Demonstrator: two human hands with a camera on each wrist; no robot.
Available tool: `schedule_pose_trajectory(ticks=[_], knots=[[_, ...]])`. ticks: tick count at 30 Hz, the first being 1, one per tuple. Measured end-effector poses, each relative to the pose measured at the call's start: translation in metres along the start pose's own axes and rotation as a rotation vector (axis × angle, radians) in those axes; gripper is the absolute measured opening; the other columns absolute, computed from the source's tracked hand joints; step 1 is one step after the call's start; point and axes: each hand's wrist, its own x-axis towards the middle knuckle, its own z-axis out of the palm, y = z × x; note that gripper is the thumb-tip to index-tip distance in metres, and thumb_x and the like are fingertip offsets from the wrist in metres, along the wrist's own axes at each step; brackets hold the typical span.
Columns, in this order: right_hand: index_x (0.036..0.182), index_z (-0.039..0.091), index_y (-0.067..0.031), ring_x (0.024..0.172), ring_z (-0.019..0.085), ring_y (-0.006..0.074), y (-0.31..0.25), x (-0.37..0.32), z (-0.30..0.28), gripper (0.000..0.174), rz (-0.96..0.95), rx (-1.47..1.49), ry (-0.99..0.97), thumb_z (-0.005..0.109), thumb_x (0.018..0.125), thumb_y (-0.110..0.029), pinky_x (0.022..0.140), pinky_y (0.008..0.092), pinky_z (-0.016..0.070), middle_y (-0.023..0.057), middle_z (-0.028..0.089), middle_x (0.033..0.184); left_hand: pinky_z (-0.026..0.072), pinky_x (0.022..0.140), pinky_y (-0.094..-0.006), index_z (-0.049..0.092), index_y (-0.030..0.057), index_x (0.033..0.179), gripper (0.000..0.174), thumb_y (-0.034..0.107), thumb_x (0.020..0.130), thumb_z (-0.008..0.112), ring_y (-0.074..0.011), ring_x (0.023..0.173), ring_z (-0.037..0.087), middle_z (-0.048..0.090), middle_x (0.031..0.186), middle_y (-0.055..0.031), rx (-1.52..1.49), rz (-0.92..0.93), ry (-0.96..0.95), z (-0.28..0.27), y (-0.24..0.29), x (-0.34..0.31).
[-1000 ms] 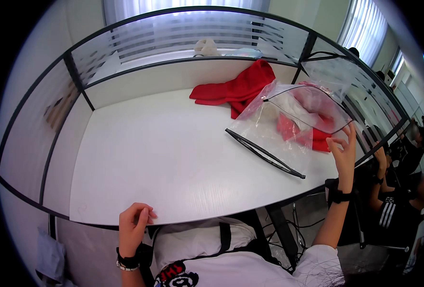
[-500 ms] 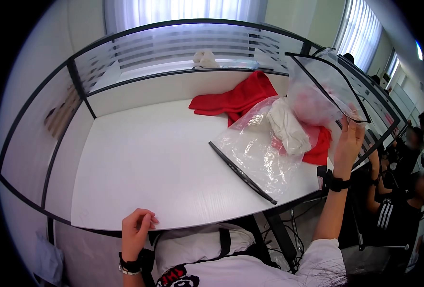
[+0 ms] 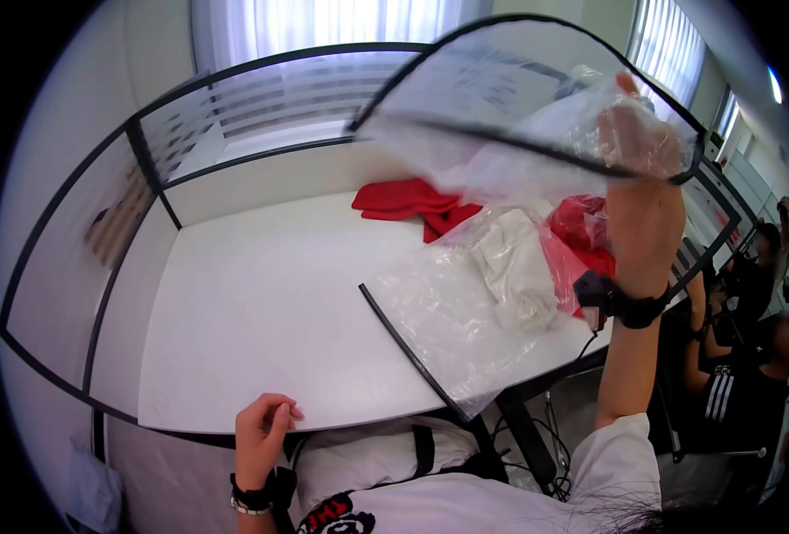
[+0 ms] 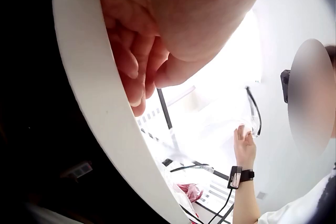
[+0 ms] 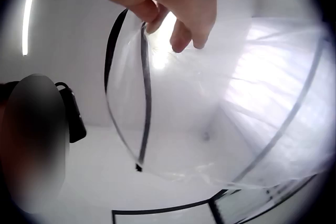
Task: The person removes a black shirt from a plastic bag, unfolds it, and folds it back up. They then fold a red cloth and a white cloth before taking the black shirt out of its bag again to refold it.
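My right hand is raised over the right side of the desk. It pinches a clear plastic bag by its black-edged mouth; in the right wrist view, thumb and fingers grip beside the black strip, and the bag's mouth gapes. On the desk below lies a second clear plastic bag with a black strip along its near edge. White cloth and red cloth lie at that bag. Farther back is a red knitted garment. My left hand rests at the desk's front edge, fingers loosely curled around nothing.
A black-framed partition surrounds the white desk. Beyond it, a curtained window stands at the back. Cables hang under the desk at the right, where other people are nearby.
My right hand has lifted the black-edged bag up and left, away from the cloths. The other bag has slid toward the front edge. My left hand has stayed about where it was.
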Motion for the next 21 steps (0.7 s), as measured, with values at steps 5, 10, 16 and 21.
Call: schedule_pose_trajectory(ticks=[5,10,16,21], knots=[[0.122,0.058,-0.0008,0.113,0.057,0.0271,0.071,-0.078,0.035,0.055,0.567,0.191,-0.052,0.042,0.101,-0.049,0.113,0.0465,0.0342,0.0158,0.062,0.117,0.0528,0.072,-0.0253,0.055,-0.0022,0.125,0.029,0.015,0.102,0.054,-0.0124,0.076,0.065,0.074,0.098,-0.0114,-0.016,0.043,-0.037,-0.005,0.001,-0.003],[0.077,0.056,-0.0029,0.085,0.060,0.0257,0.071,-0.143,0.084,0.044,1.045,0.267,-0.450,0.050,0.098,-0.042,0.119,0.0554,0.0236,0.0155,0.061,0.087,0.0529,0.093,-0.0372,0.017,-0.0015,0.154,0.078,0.056,0.105,0.037,-0.0296,0.103,0.068,0.058,0.133,-0.0264,-0.403,-0.061,-0.281,0.005,0.028,-0.021],[0.083,0.054,0.0003,0.086,0.056,0.0307,0.075,-0.182,0.116,0.030,0.850,0.602,-0.987,0.047,0.099,-0.024,0.118,0.0585,0.0225,0.0122,0.057,0.089,0.0343,0.115,-0.0441,0.000,0.0099,0.161,0.091,0.050,0.100,0.055,-0.0262,0.134,0.048,0.048,0.149,-0.0130,-0.762,-0.282,-0.762,0.032,-0.007,-0.022],[0.093,0.055,-0.0001,0.093,0.057,0.0303,0.073,-0.180,0.143,0.012,0.508,0.584,-1.153,0.054,0.091,-0.011,0.120,0.0533,0.0259,0.0096,0.051,0.085,0.0305,0.118,-0.0499,0.005,0.0215,0.161,0.094,0.053,0.094,0.062,-0.0266,0.135,0.046,0.045,0.150,-0.0147,-0.757,-0.298,-0.701,0.055,-0.006,-0.008]])
